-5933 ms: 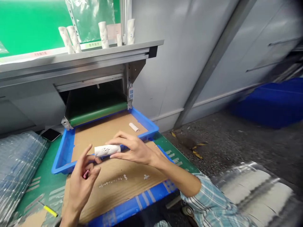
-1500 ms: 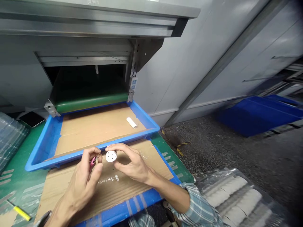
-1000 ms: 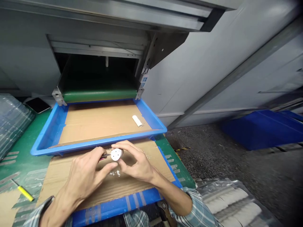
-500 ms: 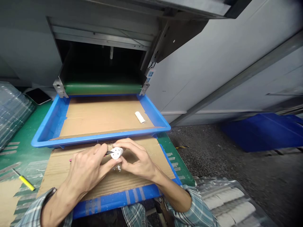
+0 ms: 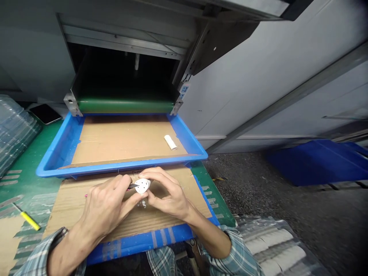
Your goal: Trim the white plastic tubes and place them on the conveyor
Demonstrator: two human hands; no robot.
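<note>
- My left grip clenches a slim pink-handled blade, its tip touching the white cylinder's end
- My right grip grasps that white, hole-faced cylinder above brown cardboard

The green-matted desk is carrying a blue tray and a cardboard sheet, with a phone, stacked clear plastic trays and what looks like a yellow-handled screwdriver lying nearby.

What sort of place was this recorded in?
Probably a factory workstation: there is a green conveyor belt, a blue tray at its end, and a plastic bag of white rolls nearby.
</note>
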